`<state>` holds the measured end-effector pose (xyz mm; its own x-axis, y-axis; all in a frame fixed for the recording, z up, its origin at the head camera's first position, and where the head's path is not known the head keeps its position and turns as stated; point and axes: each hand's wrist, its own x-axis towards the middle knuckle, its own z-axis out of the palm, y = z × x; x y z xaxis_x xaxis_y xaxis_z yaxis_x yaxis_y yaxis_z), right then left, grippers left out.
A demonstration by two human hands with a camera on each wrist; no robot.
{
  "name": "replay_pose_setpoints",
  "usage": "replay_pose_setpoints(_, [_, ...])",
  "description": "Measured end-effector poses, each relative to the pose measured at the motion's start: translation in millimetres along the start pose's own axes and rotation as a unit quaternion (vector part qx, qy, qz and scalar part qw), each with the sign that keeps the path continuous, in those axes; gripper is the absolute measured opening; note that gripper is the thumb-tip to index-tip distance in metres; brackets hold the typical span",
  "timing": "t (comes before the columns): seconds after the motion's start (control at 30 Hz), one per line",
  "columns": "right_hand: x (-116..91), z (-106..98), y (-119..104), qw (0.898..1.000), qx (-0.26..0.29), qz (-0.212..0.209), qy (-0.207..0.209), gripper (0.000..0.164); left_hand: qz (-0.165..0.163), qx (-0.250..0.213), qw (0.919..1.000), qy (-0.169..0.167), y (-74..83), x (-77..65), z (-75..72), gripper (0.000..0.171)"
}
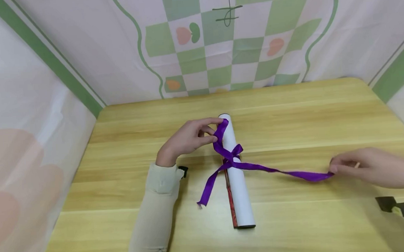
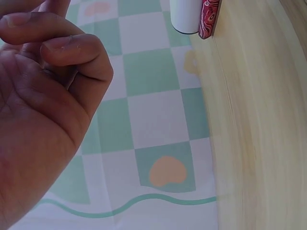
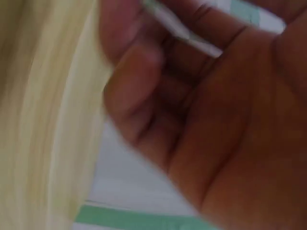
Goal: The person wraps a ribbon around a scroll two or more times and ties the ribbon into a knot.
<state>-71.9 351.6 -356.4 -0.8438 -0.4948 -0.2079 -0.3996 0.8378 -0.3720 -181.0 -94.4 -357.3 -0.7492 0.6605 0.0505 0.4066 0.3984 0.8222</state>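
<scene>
A rolled white scroll (image 1: 242, 193) lies lengthwise on the table, its printed red edge (image 1: 232, 205) showing along the left side. Round its middle runs a purple ribbon (image 1: 260, 168), with a small loop and a frayed tail hanging to the lower left. Thumb and fingers of my left hand (image 1: 188, 137) hold an upper length of that ribbon against the scroll's far half. Out to the right, my right hand (image 1: 374, 167) pinches the ribbon's long end, which stretches from the knot. In the left wrist view, the scroll's end (image 2: 186, 17) shows at the top. The right wrist view is blurred.
The wooden table (image 1: 123, 208) meets a fabric backdrop (image 1: 218, 57) with green and white checks at its far edge. More white fabric (image 1: 23, 98) hangs on the left. Dark straps (image 1: 398, 207) sit at the wrists.
</scene>
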Motion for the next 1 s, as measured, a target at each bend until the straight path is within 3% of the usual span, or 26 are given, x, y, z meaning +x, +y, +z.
replay_pose_setpoints(0.07, [6, 3, -10, 0.998, -0.037, 0.016, 0.040, 0.014, -0.002, 0.000, 1.0000, -0.001, 0.2, -0.1, 0.4, 0.047])
replay_pose_setpoints(0.2, [25, 0, -51, 0.987, -0.107, 0.040, 0.110, 0.029, -0.002, -0.002, 1.0000, 0.002, -0.5, -0.8, 0.9, 0.047])
replay_pose_setpoints(0.33, [56, 10, -95, 0.980, -0.130, -0.018, 0.150, 0.029, -0.001, -0.004, 1.0000, 0.003, -0.8, -1.6, 2.0, 0.047])
replay_pose_setpoints(0.47, [92, 32, -123, 0.987, -0.104, -0.071, 0.098, 0.028, -0.004, -0.005, 1.0000, 0.003, -1.7, -2.2, 4.2, 0.047])
replay_pose_setpoints(0.6, [111, 48, -132, 0.994, -0.079, -0.067, 0.043, 0.015, -0.005, -0.002, 1.0000, 0.001, -2.2, -2.4, 6.8, 0.046])
replay_pose_setpoints(0.67, [111, 50, -131, 0.996, -0.055, -0.072, 0.026, 0.006, -0.005, 0.002, 1.0000, -0.002, -2.5, -1.9, 7.8, 0.046])
replay_pose_setpoints(0.87, [91, 47, -117, 0.994, 0.029, -0.102, 0.000, 0.009, -0.004, 0.006, 1.0000, -0.003, -1.6, 0.6, 7.1, 0.046])
replay_pose_setpoints(1.0, [84, 51, -108, 0.985, 0.136, -0.104, -0.014, 0.015, -0.002, 0.005, 1.0000, -0.004, -1.4, 2.4, 7.0, 0.046])
